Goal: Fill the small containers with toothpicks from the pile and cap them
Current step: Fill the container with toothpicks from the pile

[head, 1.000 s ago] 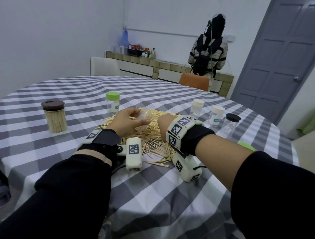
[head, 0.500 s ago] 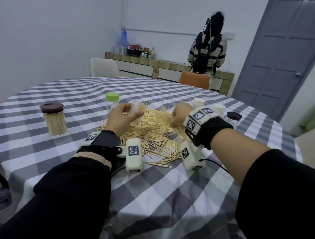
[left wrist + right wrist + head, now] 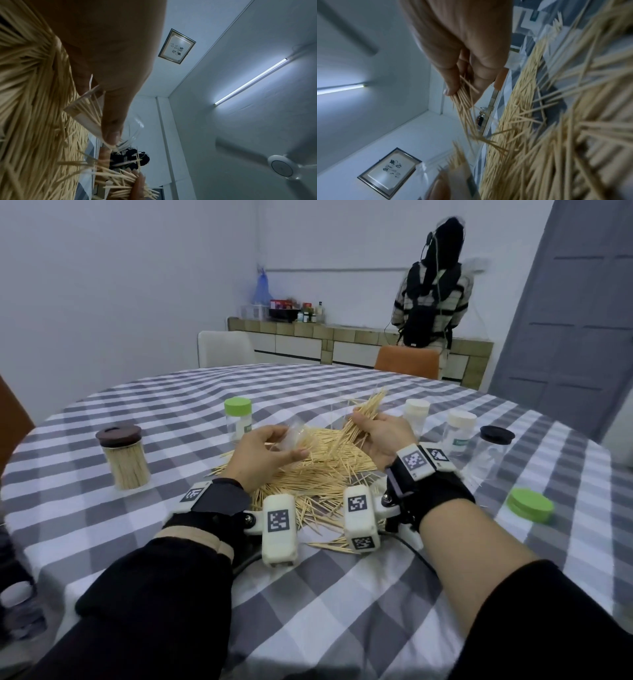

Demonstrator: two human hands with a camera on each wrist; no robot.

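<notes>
A pile of toothpicks [image 3: 318,474] lies on the checked tablecloth [image 3: 342,594] between my hands. My left hand [image 3: 263,453] grips a small clear container [image 3: 296,436], tilted and partly filled with toothpicks; the container [image 3: 106,121] also shows in the left wrist view under my thumb. My right hand [image 3: 380,433] holds a bunch of toothpicks [image 3: 364,414] raised above the pile, to the right of the container. In the right wrist view my fingers [image 3: 453,83] pinch that bunch [image 3: 465,108].
A brown-lidded jar full of toothpicks [image 3: 123,455] stands at left, a green-capped container [image 3: 238,417] behind the pile. Two white-capped containers [image 3: 416,414] [image 3: 460,431] and a dark-capped one [image 3: 493,446] stand at right, a loose green cap [image 3: 529,505] nearer. A person [image 3: 433,289] stands at the counter.
My right hand has come up off the pile with a bunch of toothpicks in it. My left hand still holds the clear container above the pile.
</notes>
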